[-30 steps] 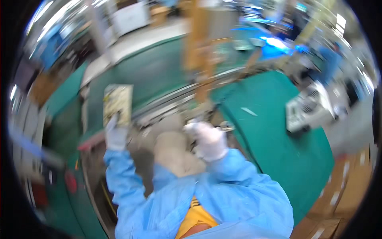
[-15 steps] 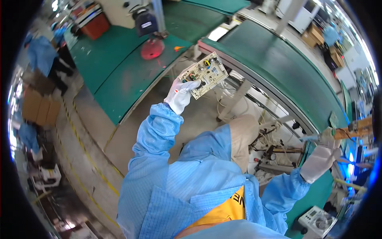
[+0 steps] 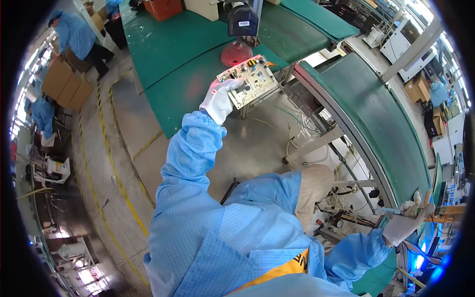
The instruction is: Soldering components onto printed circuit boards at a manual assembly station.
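Note:
My left hand (image 3: 220,99), in a white glove, grips a cream-coloured circuit board (image 3: 257,85) by its left edge, thumb on top. Various components stand on the board's upper face, one of them yellow. Just beyond the board is a dark scanner-like device (image 3: 242,21) over a red-lit round part (image 3: 235,53). At the far right, my gloved right hand (image 3: 403,225) is raised beside the end of a green conveyor belt. Its fingers look spread apart, close to an orange-brown fixture (image 3: 448,212); I make out nothing held in them.
A green-topped table (image 3: 168,54) lies at the front left. The green conveyor belt (image 3: 371,104) curves along the right, with cables (image 3: 307,148) beneath. A person in blue (image 3: 76,37) stands by cardboard boxes (image 3: 64,81) at the left. Yellow lines (image 3: 111,158) mark the floor.
The view has turned, shifting the table and scanner-like device rightward. The circuit board in my left hand is now closer to the red-lit part. My right hand's fingers have changed position beside the fixture.

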`<state>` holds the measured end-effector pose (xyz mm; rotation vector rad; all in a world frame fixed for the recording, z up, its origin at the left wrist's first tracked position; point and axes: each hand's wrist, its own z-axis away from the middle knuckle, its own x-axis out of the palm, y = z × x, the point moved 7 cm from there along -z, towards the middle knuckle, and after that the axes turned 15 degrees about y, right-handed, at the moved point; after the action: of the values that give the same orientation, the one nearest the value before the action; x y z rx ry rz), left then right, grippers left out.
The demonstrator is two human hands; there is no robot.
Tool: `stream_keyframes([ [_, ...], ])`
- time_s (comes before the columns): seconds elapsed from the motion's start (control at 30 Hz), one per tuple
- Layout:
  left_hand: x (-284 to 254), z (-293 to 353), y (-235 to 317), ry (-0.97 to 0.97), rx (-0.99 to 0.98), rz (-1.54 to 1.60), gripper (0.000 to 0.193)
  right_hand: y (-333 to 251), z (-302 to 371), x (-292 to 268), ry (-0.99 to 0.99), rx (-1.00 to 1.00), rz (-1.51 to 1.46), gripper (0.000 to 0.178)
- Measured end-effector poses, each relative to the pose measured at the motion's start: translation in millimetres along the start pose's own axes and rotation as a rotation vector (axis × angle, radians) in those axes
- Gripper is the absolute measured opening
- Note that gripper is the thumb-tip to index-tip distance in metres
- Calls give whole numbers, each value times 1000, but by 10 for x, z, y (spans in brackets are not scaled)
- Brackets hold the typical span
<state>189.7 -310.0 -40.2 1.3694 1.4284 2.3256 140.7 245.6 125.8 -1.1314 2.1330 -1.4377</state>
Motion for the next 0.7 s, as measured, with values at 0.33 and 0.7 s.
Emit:
stream_keyframes([
  [0.33,-118,-318,25,68,-31,147,24,56,20,13,14,211,-224,54],
  [0.7,-129,-451,16,96,-67,237,20,111,-20,1,29,203,-174,55],
])
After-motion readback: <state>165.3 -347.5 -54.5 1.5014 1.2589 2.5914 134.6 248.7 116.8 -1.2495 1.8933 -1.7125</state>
